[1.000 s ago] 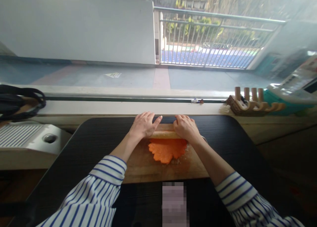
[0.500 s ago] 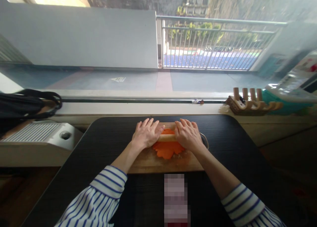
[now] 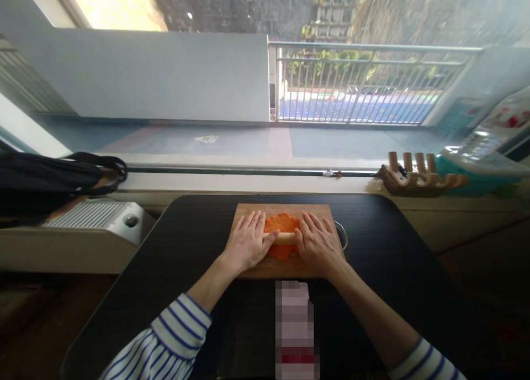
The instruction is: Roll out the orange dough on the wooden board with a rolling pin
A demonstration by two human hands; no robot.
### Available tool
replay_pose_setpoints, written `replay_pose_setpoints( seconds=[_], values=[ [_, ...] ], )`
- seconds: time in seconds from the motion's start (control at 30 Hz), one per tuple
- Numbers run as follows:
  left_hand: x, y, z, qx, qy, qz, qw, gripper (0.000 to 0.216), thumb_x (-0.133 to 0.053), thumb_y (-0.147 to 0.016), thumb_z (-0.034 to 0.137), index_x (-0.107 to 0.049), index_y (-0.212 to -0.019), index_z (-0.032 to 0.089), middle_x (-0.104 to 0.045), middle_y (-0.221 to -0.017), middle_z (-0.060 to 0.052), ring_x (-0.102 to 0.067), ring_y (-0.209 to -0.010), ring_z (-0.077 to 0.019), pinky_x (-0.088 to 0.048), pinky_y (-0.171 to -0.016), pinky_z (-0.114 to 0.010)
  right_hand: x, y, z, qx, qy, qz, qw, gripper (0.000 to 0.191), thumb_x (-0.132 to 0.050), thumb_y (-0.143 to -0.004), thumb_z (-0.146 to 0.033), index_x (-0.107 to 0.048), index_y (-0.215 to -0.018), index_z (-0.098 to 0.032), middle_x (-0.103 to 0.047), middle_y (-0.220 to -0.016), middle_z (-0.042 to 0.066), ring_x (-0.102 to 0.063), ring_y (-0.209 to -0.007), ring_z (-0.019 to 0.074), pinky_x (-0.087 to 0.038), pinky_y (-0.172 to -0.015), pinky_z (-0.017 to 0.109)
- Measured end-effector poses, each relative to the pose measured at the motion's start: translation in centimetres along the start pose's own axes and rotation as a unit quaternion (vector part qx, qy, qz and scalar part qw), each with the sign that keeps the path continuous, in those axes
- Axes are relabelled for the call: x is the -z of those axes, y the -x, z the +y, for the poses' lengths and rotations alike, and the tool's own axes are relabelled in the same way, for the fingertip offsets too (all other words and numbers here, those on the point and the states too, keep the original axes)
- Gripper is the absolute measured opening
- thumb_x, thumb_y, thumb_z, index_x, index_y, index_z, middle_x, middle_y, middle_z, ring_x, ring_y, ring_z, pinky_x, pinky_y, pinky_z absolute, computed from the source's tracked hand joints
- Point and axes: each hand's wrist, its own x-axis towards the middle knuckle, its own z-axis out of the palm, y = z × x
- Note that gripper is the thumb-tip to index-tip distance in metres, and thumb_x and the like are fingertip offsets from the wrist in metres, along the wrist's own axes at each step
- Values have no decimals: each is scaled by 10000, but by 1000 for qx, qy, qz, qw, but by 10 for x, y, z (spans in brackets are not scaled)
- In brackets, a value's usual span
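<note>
A wooden rolling pin lies crosswise over a flattened orange sheet that looks like dough or clay. My left hand rests flat over the pin's left end, fingers stretched away from me and thumb along the pin. Over the right end lies my right hand, palm down with its fingers extended. Both palms hide the pin's ends. Beneath everything is a wooden board, with a thin cord loop at its right side.
The board sits on a black table. Beyond it run a white windowsill and a window. At the right stand a wooden rack and a teal container. A black bag and a white radiator are at the left.
My hands have rolled the pin towards me across the board. More of the orange sheet shows beyond the pin and less on the near side. The camera view has shifted slightly.
</note>
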Motion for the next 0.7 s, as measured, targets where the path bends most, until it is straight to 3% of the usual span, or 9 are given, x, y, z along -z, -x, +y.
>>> replay_pose_setpoints(
  seconds=[0.27,0.53,0.7],
  values=[
    [1,22,6,-3,8,11,1000,727,-134,-943,551,-380,-1399,40,-336,-1482,-157,-263,-1397,-263,-234,-1146,-446,-3,22,5,28,-3,-11,1000,514,-243,-982,-354,-441,-1373,-86,-429,-1439,104,-345,-1354,221,-206,-1118,425],
    [-11,3,3,18,2,78,997,690,-171,-949,522,-386,-1399,45,-385,-1459,-160,-313,-1376,-280,-254,-1136,-453,-5,3,7,33,21,7,999,510,-219,-982,-348,-474,-1351,-104,-437,-1431,111,-352,-1350,237,-216,-1108,469],
    [-9,-9,0,27,-3,80,996,670,-165,-950,508,-401,-1395,68,-412,-1448,-147,-331,-1368,-270,-239,-1138,-452,-8,-10,12,34,27,7,999,503,-210,-984,-344,-479,-1347,-123,-450,-1425,109,-361,-1343,235,-224,-1104,473]
  ],
)
